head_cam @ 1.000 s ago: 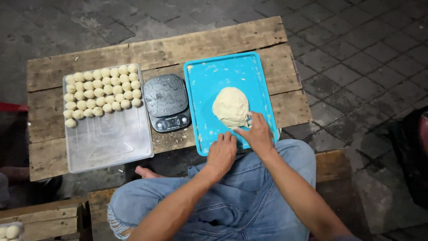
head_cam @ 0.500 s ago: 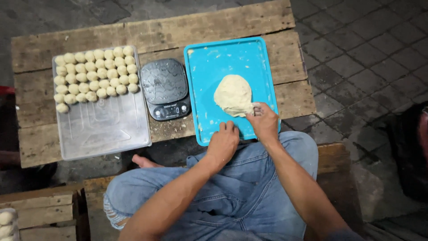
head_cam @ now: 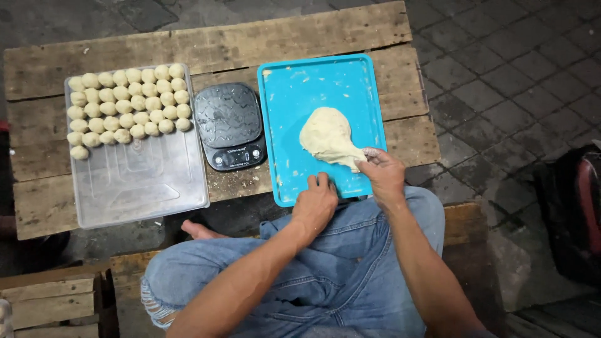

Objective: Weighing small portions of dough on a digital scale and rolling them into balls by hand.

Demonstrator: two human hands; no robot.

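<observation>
A pale lump of dough (head_cam: 327, 134) lies on a blue plastic tray (head_cam: 300, 94) on a wooden pallet table (head_cam: 206, 44). My right hand (head_cam: 382, 175) pinches the near edge of the dough and draws it out into a tapering tail. My left hand (head_cam: 315, 200) rests with curled fingers on the tray's near edge, holding nothing that I can see. Left of the tray stands a black kitchen scale (head_cam: 229, 125). Further left, a clear tray (head_cam: 144, 181) holds several rows of small dough balls (head_cam: 128, 106) at its far end.
My legs in blue jeans (head_cam: 325, 275) sit against the table's near edge, a bare foot (head_cam: 197, 230) below it. A wooden crate (head_cam: 50, 300) is at the lower left, a dark bag (head_cam: 573, 213) on the paved ground at the right.
My right hand has pulled a piece of the dough toward me, stretching it into a tail. My left hand has stayed on the tray's near edge. The view has shifted slightly.
</observation>
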